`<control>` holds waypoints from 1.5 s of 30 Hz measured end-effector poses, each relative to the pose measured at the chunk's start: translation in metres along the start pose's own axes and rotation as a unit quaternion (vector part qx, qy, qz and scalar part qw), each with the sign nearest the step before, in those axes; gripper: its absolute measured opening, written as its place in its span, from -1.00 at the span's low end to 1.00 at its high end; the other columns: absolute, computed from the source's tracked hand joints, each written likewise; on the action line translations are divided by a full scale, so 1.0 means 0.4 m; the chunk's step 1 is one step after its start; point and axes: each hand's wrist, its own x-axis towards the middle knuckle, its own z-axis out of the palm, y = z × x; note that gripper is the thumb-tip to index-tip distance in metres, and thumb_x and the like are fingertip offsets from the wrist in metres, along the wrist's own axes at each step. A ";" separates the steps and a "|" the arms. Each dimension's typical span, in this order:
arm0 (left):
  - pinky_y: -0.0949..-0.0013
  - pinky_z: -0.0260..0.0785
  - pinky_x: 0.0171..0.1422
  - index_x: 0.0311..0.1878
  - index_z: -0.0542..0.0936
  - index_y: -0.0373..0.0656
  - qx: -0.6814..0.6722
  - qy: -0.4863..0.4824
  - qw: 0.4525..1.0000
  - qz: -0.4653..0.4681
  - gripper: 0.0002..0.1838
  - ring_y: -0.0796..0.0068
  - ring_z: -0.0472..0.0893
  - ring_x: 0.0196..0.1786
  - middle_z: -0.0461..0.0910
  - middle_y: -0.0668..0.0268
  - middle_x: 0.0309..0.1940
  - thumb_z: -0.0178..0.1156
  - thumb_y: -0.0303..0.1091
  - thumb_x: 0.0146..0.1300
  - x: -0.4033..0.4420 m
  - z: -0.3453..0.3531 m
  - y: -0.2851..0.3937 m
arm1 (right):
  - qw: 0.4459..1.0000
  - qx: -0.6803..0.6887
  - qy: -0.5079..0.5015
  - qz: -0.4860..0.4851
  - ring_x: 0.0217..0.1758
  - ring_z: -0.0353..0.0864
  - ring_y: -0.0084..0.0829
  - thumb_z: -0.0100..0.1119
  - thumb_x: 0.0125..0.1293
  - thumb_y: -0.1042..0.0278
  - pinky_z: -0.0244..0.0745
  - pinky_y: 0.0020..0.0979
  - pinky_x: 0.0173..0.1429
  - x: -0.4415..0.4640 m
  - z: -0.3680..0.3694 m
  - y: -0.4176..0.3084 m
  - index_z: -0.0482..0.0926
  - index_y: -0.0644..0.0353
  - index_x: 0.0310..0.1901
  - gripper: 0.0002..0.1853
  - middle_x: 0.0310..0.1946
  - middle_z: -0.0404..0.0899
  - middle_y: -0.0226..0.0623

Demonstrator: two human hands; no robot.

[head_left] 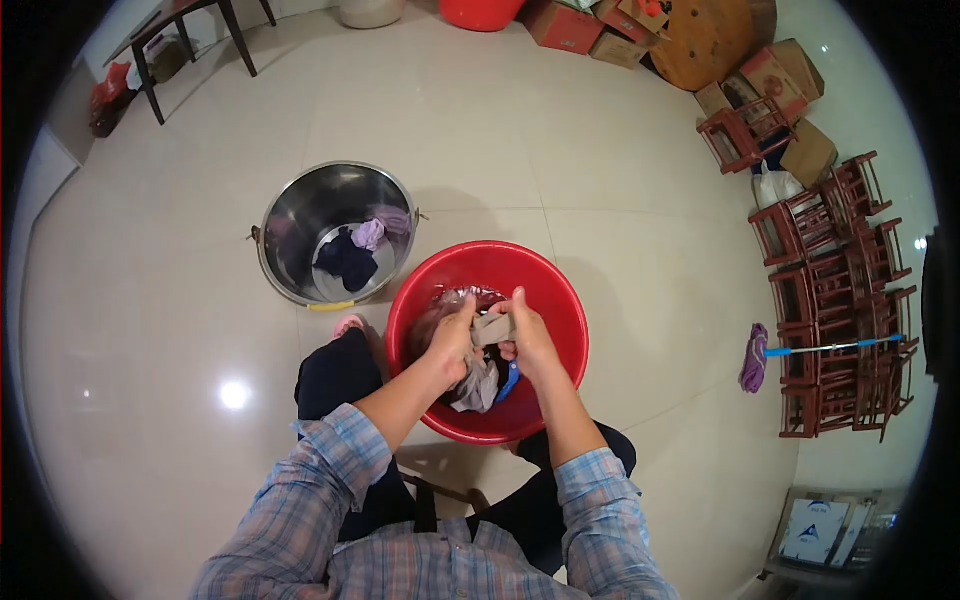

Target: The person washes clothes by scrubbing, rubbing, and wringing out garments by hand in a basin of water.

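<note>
A beige-grey cloth (493,329) is stretched between my two hands over the red basin (572,330). My left hand (452,343) grips its left end, and my right hand (531,335) pinches the right end with the thumb up. More grey fabric (478,390) hangs below them into the basin. Beside it, under my right hand, shows a blue object (509,381) whose kind I cannot make out. Water and darker wet fabric are partly visible behind my hands. The kind of garment is unclear.
Left of the basin stands a metal bucket (283,205) holding dark navy cloth (346,260) and lilac cloth (369,234). Stacked wooden stools (825,290) and a purple mop (755,358) line the right wall. Cardboard boxes (565,28) stand at the back.
</note>
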 end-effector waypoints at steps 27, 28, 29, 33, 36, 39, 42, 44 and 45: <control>0.38 0.33 -0.44 -0.48 0.44 -0.10 -0.037 0.023 0.998 0.035 -0.62 0.50 0.44 -0.51 0.43 0.36 -0.58 -0.10 -0.04 0.34 -0.001 0.011 -0.039 | 0.734 -0.526 0.177 -0.392 -0.63 0.45 0.03 -0.16 0.32 0.12 0.32 -0.08 -0.53 -0.005 0.083 0.101 0.37 0.23 -0.58 -0.60 -0.70 0.41 0.03; 0.41 0.31 -0.49 -0.48 0.43 -0.10 0.018 0.080 0.995 0.060 -0.61 0.53 0.42 -0.54 0.42 0.37 -0.59 -0.09 -0.02 0.33 -0.009 0.026 -0.038 | 0.730 -0.542 0.207 -0.360 -0.65 0.45 -0.04 -0.14 0.32 0.13 0.32 -0.13 -0.55 0.019 0.060 0.098 0.37 0.23 -0.58 -0.60 -0.71 0.43 -0.04; 0.41 0.31 -0.49 -0.48 0.43 -0.10 0.019 0.080 0.995 0.061 -0.61 0.53 0.42 -0.54 0.42 0.37 -0.59 -0.09 -0.02 0.33 -0.016 0.028 -0.032 | 0.726 -0.556 0.236 -0.329 -0.68 0.45 -0.12 -0.12 0.32 0.13 0.32 -0.17 -0.56 0.042 0.039 0.104 0.37 0.23 -0.59 -0.60 -0.71 0.44 -0.12; 0.52 0.12 -0.63 -0.49 0.39 -0.09 0.065 -0.028 0.997 0.030 -0.58 0.65 0.31 -0.65 0.36 0.43 -0.61 -0.04 0.08 0.28 -0.057 0.042 0.018 | 0.966 -0.123 0.157 -0.163 -0.64 0.39 -0.45 -0.08 0.33 0.09 0.28 -0.43 -0.49 0.053 0.009 0.073 0.41 0.20 -0.57 -0.60 -0.69 0.43 -0.31; 0.54 0.11 -0.62 -0.44 0.38 -0.10 0.089 -0.148 0.984 0.044 -0.64 0.65 0.30 -0.66 0.34 0.46 -0.62 0.14 0.01 0.18 -0.031 0.024 0.007 | 0.993 -0.003 0.080 -0.083 -0.79 0.19 -0.66 -0.07 0.33 0.07 0.01 -0.58 -0.74 0.013 -0.024 0.000 0.36 0.10 -0.55 -0.64 -0.75 0.31 -0.49; 0.50 0.26 -0.13 -0.20 0.41 -0.20 0.354 -0.207 0.901 0.144 -0.65 0.55 0.40 -0.25 0.40 0.37 -0.36 0.32 -0.45 -0.06 -0.027 0.013 0.003 | 0.992 0.012 0.084 -0.096 -0.80 0.17 -0.65 -0.06 0.32 0.04 -0.01 -0.57 -0.74 -0.010 -0.026 -0.026 0.33 0.07 -0.57 -0.63 -0.76 0.30 -0.49; 0.48 0.28 -0.14 -0.20 0.43 -0.26 0.469 -0.162 0.820 0.287 -0.66 0.53 0.41 -0.25 0.40 0.30 -0.32 0.30 -0.45 -0.07 -0.017 0.003 -0.004 | 0.990 0.002 0.078 -0.119 -0.81 0.15 -0.65 -0.05 0.32 0.03 -0.03 -0.57 -0.75 -0.030 -0.032 -0.035 0.34 0.06 -0.57 -0.63 -0.77 0.28 -0.49; 0.46 0.29 -0.13 -0.20 0.45 -0.27 0.487 -0.154 0.785 0.351 -0.66 0.51 0.42 -0.24 0.40 0.27 -0.32 0.29 -0.44 -0.07 -0.018 -0.005 -0.011 | 0.990 0.017 0.082 -0.118 -0.80 0.15 -0.66 -0.06 0.33 0.05 -0.03 -0.58 -0.75 -0.048 -0.027 -0.044 0.33 0.06 -0.58 -0.63 -0.77 0.27 -0.51; 0.45 0.30 -0.13 -0.19 0.47 -0.28 0.502 -0.146 0.746 0.411 -0.67 0.50 0.44 -0.24 0.40 0.25 -0.31 0.29 -0.44 -0.07 -0.017 -0.009 -0.013 | 0.989 0.034 0.085 -0.115 -0.80 0.14 -0.68 -0.07 0.33 0.06 -0.03 -0.59 -0.74 -0.052 -0.026 -0.047 0.32 0.05 -0.59 -0.63 -0.77 0.25 -0.53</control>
